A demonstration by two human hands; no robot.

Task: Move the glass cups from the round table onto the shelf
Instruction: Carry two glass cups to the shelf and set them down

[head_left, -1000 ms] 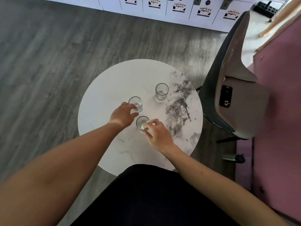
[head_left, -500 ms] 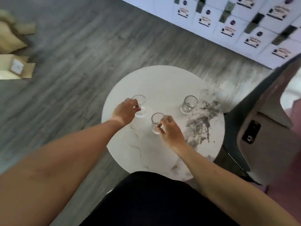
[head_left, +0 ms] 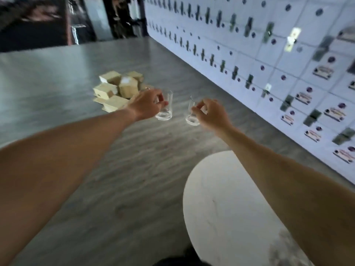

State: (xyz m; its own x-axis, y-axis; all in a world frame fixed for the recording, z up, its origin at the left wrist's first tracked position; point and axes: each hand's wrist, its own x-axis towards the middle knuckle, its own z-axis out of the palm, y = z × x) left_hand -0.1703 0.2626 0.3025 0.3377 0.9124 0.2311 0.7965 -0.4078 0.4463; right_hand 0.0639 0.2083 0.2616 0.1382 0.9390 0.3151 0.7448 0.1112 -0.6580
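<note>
Fingers (head_left: 160,102) of the left hand (head_left: 146,104) and right hand (head_left: 211,114) are curled round one glass cup (head_left: 165,109) and a second glass cup (head_left: 192,114), each held upright for carrying, beyond the round table (head_left: 221,208).

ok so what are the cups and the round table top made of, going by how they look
Left cup and right cup: clear glass, smooth; the floor shows through the walls, and the thick bases catch light. Round table: white top with grey veining, marble or a marble-look surface, apparently matte; motion blur leaves it open.
</note>
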